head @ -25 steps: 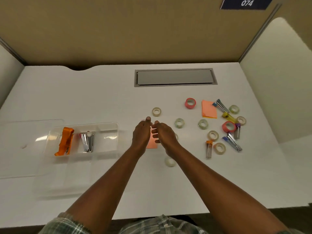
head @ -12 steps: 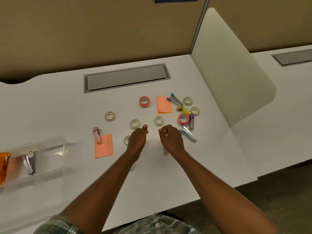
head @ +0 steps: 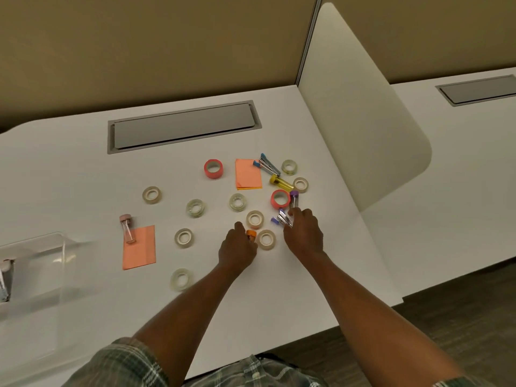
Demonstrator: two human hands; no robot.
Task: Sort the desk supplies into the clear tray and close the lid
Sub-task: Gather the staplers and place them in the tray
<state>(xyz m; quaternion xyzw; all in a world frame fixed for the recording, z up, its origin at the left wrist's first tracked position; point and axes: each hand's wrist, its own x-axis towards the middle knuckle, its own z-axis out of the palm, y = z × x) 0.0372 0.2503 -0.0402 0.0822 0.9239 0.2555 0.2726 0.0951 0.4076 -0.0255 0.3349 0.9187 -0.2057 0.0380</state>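
An office of cubicle workstations: a white bench (head: 83, 169) backed by a tan partition wall (head: 139, 51), with a grey cable hatch (head: 183, 125), tape rolls (head: 237, 202) and sticky notes (head: 248, 174) left of a rounded white divider (head: 363, 135). Right of the divider, a neighbouring bench (head: 460, 149) repeats the layout.

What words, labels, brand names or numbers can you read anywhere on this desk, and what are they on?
None can be read. The orange sticky notes look blank; the pink tape roll, the blue stapler and the clear tray show no legible print from the head view.
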